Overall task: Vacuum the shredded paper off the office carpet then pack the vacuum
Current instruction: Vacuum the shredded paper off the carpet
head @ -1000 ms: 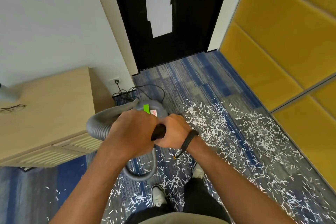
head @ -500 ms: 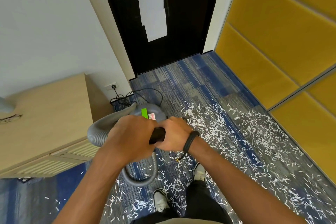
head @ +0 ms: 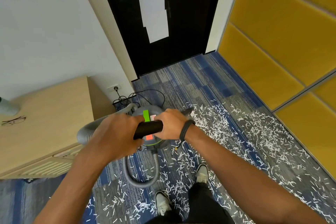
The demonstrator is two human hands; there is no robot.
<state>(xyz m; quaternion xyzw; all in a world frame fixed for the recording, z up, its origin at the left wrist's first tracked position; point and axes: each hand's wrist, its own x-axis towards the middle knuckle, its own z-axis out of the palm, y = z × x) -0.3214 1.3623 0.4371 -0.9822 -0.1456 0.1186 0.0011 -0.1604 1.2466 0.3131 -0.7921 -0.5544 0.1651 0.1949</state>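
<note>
Both hands' grip round black tube, over vacuum; cabinet left, shreds right

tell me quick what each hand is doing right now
Left hand: grips the near end of the black tube.
Right hand: grips the tube's far end, above the vacuum.

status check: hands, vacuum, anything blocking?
Left hand and right hand grip black tube over vacuum. Shredded paper uncollected. Hose looped near shoes.

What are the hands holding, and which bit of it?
Both hands grip a black tube over the grey vacuum: the left hand holds its near end, the right hand its far end.
</note>
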